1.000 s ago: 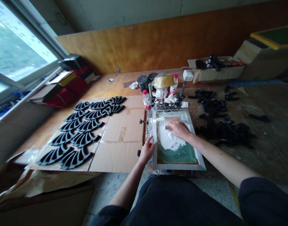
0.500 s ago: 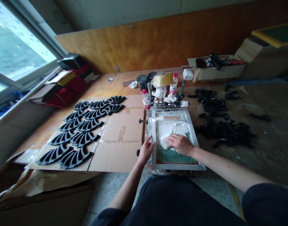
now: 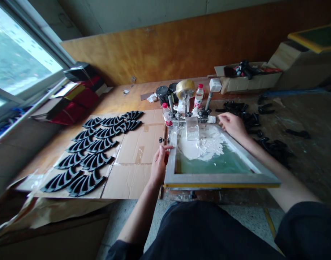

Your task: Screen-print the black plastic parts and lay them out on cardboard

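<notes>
A silver screen-printing frame (image 3: 222, 178) stands tilted before me, its front edge raised. White paste (image 3: 206, 146) is spread over its green mesh (image 3: 211, 166). My left hand (image 3: 159, 164) grips the left rail, one finger stretched over it and the others partly hidden. Beyond the right rail is my right hand (image 3: 233, 124), its fingers loosely bent and nothing visible in them. A translucent squeegee block (image 3: 192, 129) leans at the back of the mesh, below the clamp bar (image 3: 192, 116). A roll of tape (image 3: 185, 88) sits above the clamp.
Black fan-shaped parts (image 3: 85, 180) lie in rows on cardboard (image 3: 127, 178) at left. Black handle-like pieces (image 3: 274, 148) are piled at right. Red-capped bottles (image 3: 199, 96) and black tubs (image 3: 162, 94) stand behind the frame. An open carton (image 3: 250, 81) is at the back right.
The frame's front has risen off the base. My right hand has let go of the squeegee block, which rests at the back, and moved right and away. My left hand shifted slightly left.
</notes>
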The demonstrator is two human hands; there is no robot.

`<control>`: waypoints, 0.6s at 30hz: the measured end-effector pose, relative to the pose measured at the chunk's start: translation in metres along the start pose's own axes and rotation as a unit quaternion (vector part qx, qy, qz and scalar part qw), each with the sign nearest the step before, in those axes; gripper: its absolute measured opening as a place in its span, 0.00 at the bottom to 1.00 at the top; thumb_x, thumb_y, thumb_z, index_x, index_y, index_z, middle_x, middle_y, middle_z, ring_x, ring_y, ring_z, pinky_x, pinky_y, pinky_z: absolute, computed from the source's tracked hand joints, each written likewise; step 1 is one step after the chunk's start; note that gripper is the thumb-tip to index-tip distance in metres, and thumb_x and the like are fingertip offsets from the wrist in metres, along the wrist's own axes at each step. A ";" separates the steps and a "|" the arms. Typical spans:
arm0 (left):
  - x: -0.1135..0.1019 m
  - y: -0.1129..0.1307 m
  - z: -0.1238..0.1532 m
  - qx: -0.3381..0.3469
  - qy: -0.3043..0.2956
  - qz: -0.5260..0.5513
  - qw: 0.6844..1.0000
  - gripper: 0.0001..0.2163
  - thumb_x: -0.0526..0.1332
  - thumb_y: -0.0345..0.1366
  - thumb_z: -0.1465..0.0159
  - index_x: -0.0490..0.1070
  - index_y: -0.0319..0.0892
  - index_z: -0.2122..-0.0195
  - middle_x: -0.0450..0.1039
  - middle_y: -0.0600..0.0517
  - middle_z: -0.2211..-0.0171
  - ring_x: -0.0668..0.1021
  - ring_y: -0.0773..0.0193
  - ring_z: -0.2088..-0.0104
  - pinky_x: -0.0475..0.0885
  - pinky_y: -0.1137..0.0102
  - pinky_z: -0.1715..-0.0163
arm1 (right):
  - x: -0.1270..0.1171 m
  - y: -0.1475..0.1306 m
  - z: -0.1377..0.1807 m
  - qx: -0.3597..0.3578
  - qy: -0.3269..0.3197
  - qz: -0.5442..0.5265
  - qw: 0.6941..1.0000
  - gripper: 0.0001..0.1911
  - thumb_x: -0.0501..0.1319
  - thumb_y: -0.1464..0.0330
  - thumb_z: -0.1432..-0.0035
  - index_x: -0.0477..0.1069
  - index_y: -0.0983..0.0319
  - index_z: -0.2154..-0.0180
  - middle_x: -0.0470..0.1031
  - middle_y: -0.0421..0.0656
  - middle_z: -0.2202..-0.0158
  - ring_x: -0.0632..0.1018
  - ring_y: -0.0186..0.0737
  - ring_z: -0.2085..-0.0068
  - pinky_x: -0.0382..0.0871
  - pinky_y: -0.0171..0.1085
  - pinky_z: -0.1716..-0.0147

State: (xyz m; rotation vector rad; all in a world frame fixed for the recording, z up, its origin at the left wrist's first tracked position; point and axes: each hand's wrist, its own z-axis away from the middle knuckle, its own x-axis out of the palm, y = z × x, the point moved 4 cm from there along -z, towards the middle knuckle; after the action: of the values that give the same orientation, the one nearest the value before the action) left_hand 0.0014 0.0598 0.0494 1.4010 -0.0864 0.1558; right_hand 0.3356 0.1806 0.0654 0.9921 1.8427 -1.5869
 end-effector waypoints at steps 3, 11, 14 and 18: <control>0.015 0.039 -0.022 0.084 0.013 0.033 0.996 0.24 0.51 0.58 0.35 0.71 0.43 0.53 0.75 0.49 0.61 0.76 0.68 0.69 0.70 0.75 0.74 | 0.006 0.038 0.024 0.050 -0.032 0.027 0.998 0.25 0.47 0.56 0.33 0.74 0.68 0.59 0.77 0.50 0.66 0.75 0.40 0.67 0.69 0.39 0.63; 0.049 -0.001 -0.012 -0.036 -0.014 0.065 0.997 0.26 0.54 0.59 0.38 0.68 0.40 0.53 0.76 0.45 0.63 0.78 0.64 0.69 0.73 0.72 0.74 | 0.118 -0.027 0.139 -0.109 -0.145 0.181 0.967 0.09 0.60 0.64 0.38 0.70 0.64 0.66 0.75 0.51 0.61 0.74 0.48 0.56 0.67 0.41 0.57; 0.072 -0.065 0.034 -0.238 -0.130 0.050 0.961 0.28 0.56 0.61 0.41 0.70 0.38 0.56 0.77 0.42 0.62 0.79 0.60 0.68 0.74 0.69 0.73 | 0.124 -0.054 0.163 -0.102 -0.117 0.171 0.973 0.08 0.53 0.66 0.34 0.67 0.63 0.63 0.74 0.51 0.64 0.74 0.48 0.59 0.67 0.42 0.58; 0.050 -0.102 0.048 -0.257 -0.042 0.054 0.964 0.27 0.57 0.61 0.43 0.69 0.40 0.60 0.75 0.47 0.68 0.77 0.64 0.72 0.71 0.72 0.76 | 0.111 -0.058 0.170 -0.240 -0.124 0.048 0.962 0.08 0.52 0.69 0.33 0.68 0.60 0.64 0.74 0.47 0.61 0.73 0.44 0.56 0.66 0.41 0.54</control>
State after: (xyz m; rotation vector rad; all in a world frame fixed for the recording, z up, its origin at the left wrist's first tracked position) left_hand 0.0682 -0.0014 -0.0346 0.8826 -0.2555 0.1514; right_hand 0.2091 0.0330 -0.0175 0.6210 1.8434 -1.0715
